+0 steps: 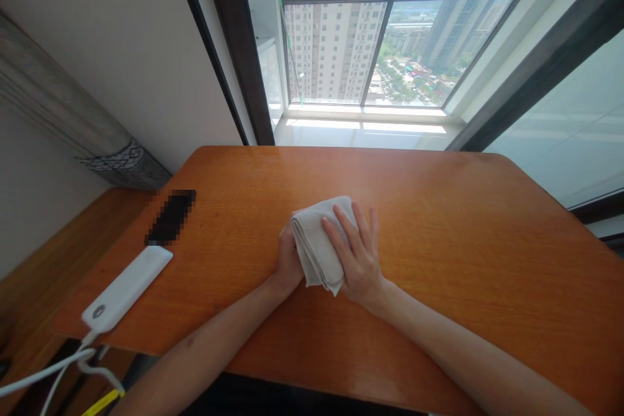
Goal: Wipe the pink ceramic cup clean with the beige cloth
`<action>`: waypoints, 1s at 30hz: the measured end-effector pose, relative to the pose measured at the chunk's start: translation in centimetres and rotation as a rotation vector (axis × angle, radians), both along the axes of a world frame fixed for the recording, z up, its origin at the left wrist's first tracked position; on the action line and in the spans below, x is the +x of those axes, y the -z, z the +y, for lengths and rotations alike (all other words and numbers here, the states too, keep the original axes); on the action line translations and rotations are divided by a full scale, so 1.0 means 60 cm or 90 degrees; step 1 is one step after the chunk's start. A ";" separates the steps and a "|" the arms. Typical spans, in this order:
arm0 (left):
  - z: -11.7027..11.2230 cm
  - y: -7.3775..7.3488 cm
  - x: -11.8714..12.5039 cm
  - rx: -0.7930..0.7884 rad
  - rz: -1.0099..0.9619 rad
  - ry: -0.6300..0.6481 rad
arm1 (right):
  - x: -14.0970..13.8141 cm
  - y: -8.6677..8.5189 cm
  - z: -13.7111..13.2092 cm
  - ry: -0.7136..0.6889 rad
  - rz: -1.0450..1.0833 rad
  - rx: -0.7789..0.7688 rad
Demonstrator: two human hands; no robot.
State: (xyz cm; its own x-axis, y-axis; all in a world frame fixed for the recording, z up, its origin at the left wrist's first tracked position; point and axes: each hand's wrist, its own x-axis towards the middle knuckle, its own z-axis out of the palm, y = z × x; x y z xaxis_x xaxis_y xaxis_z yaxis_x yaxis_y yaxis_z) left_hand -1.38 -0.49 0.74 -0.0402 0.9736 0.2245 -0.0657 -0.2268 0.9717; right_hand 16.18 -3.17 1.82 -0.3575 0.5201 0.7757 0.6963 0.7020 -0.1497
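Note:
A folded light grey cloth (316,240) is held between my two hands above the middle of the wooden table (448,240). My left hand (291,253) grips it from the left and behind, its fingers mostly hidden by the fabric. On the right side, my right hand (361,260) presses against the cloth with its fingers spread over the front face. The folded layers show along the cloth's left edge, and a loose corner hangs at the bottom.
A white power strip (127,289) with a cable (49,374) lies at the table's left edge. Beyond it is a dark pixelated object (170,216). Curtain (117,143) and wall stand at the left; a window (361,52) is behind the table.

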 end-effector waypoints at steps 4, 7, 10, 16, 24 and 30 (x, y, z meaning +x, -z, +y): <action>-0.002 -0.002 0.003 0.024 0.013 -0.042 | 0.003 0.002 0.008 -0.041 -0.022 0.009; -0.007 -0.003 0.002 0.056 0.025 -0.034 | 0.001 -0.009 0.005 -0.100 0.011 -0.014; -0.013 -0.002 -0.003 0.108 0.083 -0.043 | 0.000 -0.025 -0.005 -0.150 0.053 -0.050; -0.019 -0.012 -0.014 0.248 0.332 -0.065 | -0.014 -0.024 -0.017 -0.140 0.316 -0.187; -0.026 -0.017 -0.010 0.353 0.411 -0.046 | -0.023 -0.009 -0.017 -0.063 0.309 -0.219; -0.024 -0.009 -0.005 0.240 0.128 0.003 | -0.012 -0.027 -0.018 -0.102 0.168 -0.062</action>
State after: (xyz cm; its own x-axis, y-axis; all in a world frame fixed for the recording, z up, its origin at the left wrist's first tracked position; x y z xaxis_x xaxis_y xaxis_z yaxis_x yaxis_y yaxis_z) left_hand -1.66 -1.95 1.27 0.0454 0.8218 0.5680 0.1150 -0.5691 0.8142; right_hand 15.46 -4.23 3.45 -0.2346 0.5501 0.8015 0.5063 0.7730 -0.3823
